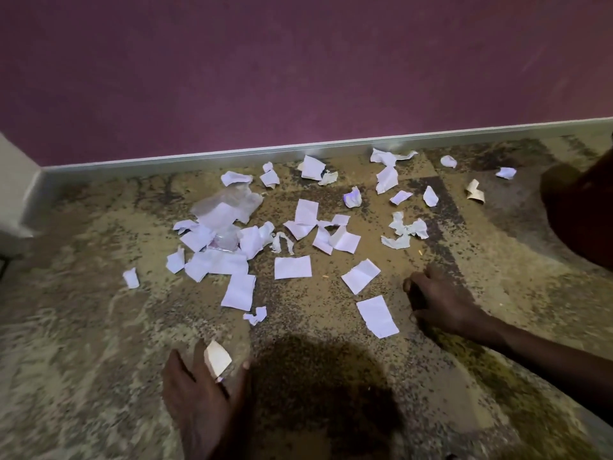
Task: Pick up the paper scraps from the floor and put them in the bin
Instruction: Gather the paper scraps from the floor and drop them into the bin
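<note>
**Paper scraps all over the floor, one in the left hand**

Paper scraps (293, 267) lie spread on the speckled floor (83, 327), from the middle up to the white skirting board (199, 157) under the purple wall (298, 61). Most are flat white pieces; some are crumpled. A clear plastic bag (229, 202) lies among the thick pile on the left side.

The left hand (199, 386) is low near the floor, and its fingers are bent around a tan paper piece (217, 358), holding it. The right hand (438, 300) rests on the floor with the fingers curled under; I cannot tell if something is inside them. A white rectangle scrap (377, 316) lies just beside this hand. A dark shadow (318, 386) falls between the two arms. No bin shows in this view.
</note>
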Motion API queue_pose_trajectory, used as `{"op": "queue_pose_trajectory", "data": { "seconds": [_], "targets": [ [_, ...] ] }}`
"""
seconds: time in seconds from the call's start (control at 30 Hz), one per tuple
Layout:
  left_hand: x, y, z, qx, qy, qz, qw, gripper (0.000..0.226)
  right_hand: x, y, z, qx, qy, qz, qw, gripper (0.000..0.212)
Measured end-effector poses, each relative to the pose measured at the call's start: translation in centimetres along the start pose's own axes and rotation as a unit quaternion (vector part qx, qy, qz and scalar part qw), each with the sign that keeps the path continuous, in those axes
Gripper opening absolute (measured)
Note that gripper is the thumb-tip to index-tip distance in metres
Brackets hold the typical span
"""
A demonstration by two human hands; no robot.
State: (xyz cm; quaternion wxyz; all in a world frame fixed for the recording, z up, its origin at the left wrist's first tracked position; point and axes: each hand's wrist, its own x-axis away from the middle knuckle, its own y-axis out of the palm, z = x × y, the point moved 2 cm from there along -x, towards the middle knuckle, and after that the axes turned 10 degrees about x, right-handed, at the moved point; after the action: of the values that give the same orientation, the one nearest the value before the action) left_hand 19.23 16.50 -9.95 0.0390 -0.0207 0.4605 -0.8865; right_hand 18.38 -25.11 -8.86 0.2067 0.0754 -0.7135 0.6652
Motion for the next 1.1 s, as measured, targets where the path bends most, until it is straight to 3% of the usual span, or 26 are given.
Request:
{"op": "queue_pose_trajectory", "data": {
  "seconds": [0.1,0.17,0.2,0.27,0.33,0.4,0.57,0.67,0.77,0.87,1.0,1.1],
  "targets": [
    [0.4,0.4,-1.3,-0.022,0.005,-0.028,0.999,0.088,0.2,-0.1,1.1,0.061,0.074,-0.001,0.995,0.082],
    [-0.3,0.3,-2.0,-0.028,0.048,-0.03,0.998,0.073,0.1,-0.1,1.7,-0.021,0.121,-0.06,0.991,0.097],
    [-0.8,0.2,-2.2,-0.024,0.081,-0.034,0.996,0.07,0.0,-0.1,1.8,-0.066,0.13,-0.08,0.986,0.094],
    [-1.6,0.1,-2.5,-0.022,0.129,-0.042,0.991,0.063,-0.2,-0.6,1.4,-0.107,0.119,-0.071,0.985,0.065],
    [-2.7,-0.1,-2.7,-0.028,0.128,-0.049,0.99,0.042,-0.2,-1.0,0.6,-0.12,0.109,-0.05,0.985,0.034],
    [-3.7,-0.1,-3.0,-0.034,0.118,-0.042,0.992,0.029,-0.1,-1.3,-0.3,-0.155,0.106,-0.051,0.981,0.019],
    [-4.9,0.1,-3.2,-0.073,0.133,-0.072,0.986,0.035,-0.3,-1.3,-4.0,-0.209,0.033,0.058,0.976,0.018],
    [-4.6,0.0,-3.0,-0.081,0.128,-0.077,0.986,0.041,0.3,1.5,-6.7,-0.184,-0.001,0.056,0.981,0.022],
    [-4.8,0.0,-2.3,-0.035,0.099,-0.052,0.993,0.054,1.0,4.3,-8.1,-0.117,-0.042,0.099,0.987,0.047],
    [-5.9,0.1,-0.2,0.024,0.088,-0.001,0.996,0.057,0.7,4.1,-7.8,-0.14,-0.099,0.106,0.979,0.04],
    [-7.9,0.7,2.8,0.059,0.115,0.039,0.991,0.05,-0.3,2.5,-7.6,-0.22,-0.061,0.072,0.971,0.037],
    [-9.5,2.1,3.5,0.051,0.146,0.007,0.988,0.057,-1.3,1.2,-8.1,-0.263,-0.05,0.127,0.955,0.044]
  ]
}}
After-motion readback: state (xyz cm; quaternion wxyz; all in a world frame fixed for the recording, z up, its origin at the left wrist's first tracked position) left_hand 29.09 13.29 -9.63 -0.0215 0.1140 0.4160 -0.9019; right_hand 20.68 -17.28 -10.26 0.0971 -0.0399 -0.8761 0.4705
